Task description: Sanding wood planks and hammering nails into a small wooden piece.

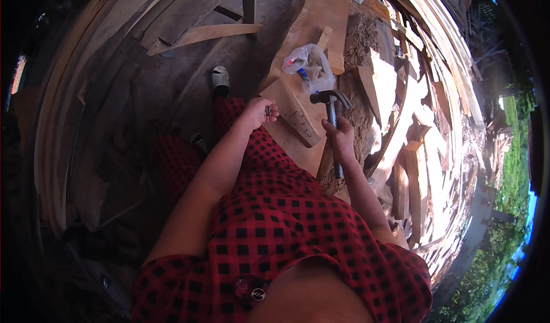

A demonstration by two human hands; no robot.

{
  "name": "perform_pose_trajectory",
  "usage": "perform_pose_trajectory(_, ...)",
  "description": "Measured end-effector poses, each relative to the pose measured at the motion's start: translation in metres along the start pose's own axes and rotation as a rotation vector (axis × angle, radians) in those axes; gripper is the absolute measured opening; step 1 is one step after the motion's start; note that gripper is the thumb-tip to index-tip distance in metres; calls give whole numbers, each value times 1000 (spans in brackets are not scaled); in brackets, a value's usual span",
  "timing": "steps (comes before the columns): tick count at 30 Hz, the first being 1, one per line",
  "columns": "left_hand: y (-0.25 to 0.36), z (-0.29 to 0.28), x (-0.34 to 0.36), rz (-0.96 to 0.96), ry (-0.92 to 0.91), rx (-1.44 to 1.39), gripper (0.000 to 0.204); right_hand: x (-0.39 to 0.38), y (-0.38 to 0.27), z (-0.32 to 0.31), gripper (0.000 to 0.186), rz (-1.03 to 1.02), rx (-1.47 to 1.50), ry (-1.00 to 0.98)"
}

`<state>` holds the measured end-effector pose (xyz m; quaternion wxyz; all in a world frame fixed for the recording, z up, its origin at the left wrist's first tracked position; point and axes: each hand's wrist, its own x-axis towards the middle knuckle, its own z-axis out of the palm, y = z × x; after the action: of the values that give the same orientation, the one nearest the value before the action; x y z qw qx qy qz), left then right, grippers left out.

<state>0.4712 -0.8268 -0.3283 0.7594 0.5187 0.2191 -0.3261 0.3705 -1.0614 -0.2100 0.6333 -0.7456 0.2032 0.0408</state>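
While the right hand (343,137) grips a claw hammer (333,114), the left hand (262,111) curls round a dark object (267,111). Between lies a pitted wooden block (295,115).

The dark metal claw hammer (332,112) has a smooth, faintly shiny head. The tan oblong wooden block (290,112) is matt, pitted toward its near end. Farther off, the translucent plastic bag (315,62) gleams; the long pale wooden plank (322,14) looks smooth, the brown log (360,51) rough. The red-and-black checked shirt (281,220) is matt cloth.
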Motion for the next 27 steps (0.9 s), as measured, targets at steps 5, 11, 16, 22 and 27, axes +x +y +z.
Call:
perform_pose_trajectory(5, 6, -4, -16, -22, -131, -186, 20, -6, 60, -24, 17, 110, -55, 67)
perform_pose_trajectory(11, 6, -3, -31, 45, -145, -135, 18, -21, 91, -47, 30, -161, -796, 271)
perform_pose_trajectory(16, 7, -6, -37, -12, -187, -190, 16, -33, 101, -87, 28, -255, -983, 273)
perform_pose_trajectory(22, 7, -1, -45, 32, -218, -126, 16, -30, 104, -85, 35, -311, -1142, 241)
perform_pose_trajectory(27, 7, -5, -55, 33, -200, -91, 16, -6, 71, -16, 61, -550, -856, 76)
